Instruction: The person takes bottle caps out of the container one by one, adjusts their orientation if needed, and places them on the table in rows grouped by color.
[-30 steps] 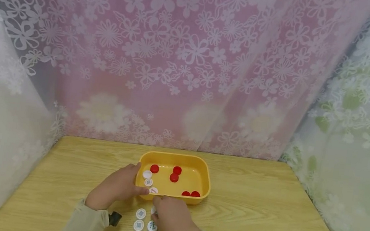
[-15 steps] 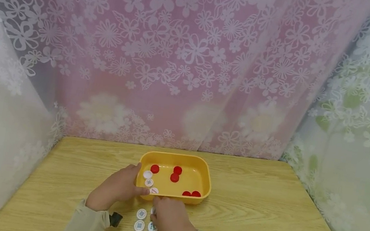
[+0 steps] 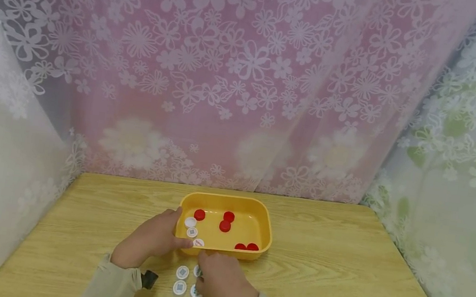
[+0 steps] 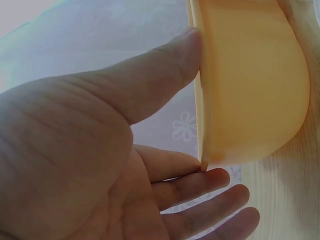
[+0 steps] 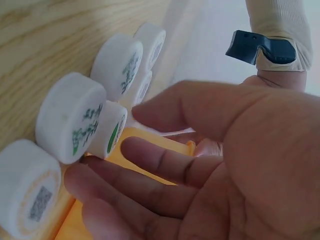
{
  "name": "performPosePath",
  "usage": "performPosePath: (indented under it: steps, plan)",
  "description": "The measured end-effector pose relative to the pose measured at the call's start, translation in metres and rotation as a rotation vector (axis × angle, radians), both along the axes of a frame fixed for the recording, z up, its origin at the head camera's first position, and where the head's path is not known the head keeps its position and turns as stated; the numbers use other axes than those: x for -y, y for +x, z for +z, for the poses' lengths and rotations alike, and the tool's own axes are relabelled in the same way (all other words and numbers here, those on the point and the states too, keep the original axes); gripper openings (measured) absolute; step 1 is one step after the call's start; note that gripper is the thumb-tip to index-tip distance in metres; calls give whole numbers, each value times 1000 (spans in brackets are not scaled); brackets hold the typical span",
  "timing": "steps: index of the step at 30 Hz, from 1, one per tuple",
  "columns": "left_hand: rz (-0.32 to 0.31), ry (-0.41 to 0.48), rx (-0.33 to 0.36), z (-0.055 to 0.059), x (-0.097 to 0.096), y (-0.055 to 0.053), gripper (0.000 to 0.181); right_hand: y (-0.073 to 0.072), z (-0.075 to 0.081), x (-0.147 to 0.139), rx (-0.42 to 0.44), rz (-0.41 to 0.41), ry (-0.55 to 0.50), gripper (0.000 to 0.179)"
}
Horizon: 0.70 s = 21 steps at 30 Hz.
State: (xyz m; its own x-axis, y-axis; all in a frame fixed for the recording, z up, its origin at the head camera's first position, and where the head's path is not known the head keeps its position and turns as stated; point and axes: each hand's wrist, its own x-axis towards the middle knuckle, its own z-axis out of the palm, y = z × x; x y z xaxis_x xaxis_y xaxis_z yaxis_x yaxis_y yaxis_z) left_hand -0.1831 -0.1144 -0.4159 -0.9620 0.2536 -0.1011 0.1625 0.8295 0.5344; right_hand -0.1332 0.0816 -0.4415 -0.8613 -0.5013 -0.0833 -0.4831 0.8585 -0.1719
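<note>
A yellow plastic tray (image 3: 229, 254) stands on the table, with red bottle caps (image 3: 225, 226) and white bottle caps (image 3: 191, 222) inside. My left hand (image 3: 155, 238) holds its near left corner; the thumb (image 4: 187, 50) lies on the rim and the index fingertip touches it further along. In front of the tray my right hand (image 3: 225, 281) hovers low beside several white caps (image 3: 180, 287) lying on the table. Seen from the right wrist, its thumb and index finger stand apart with nothing between them, close to a white cap with a green mark (image 5: 111, 131).
The wooden table (image 3: 329, 273) reaches back to a pink floral curtain (image 3: 227, 92). Pale curtains hang at the left and right sides. A black wrist strap (image 3: 148, 280) sits at the left sleeve. Some caps under the right hand are hidden in the head view.
The right hand has shifted very slightly, and a little more of the white cap beside its fingers shows. The left hand stays on the tray. The head view has tilted slightly.
</note>
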Motion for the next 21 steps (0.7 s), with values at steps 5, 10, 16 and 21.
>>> performPosePath:
  steps: [5, 10, 16, 21]
  plan:
    - [16, 14, 13, 0, 0, 0, 94, -1, -2, 1, -32, 43, 21, 19]
    - [11, 14, 16, 0, 0, 0, 95, -1, 1, -1, 2, 50, 6, 19]
    - [-5, 19, 11, -2, 1, 0, 94, 2, 18, -10, 86, 21, -68, 27]
    - [-11, 23, 10, -4, 3, 1, 98, -4, 39, -18, -48, 76, -234, 15]
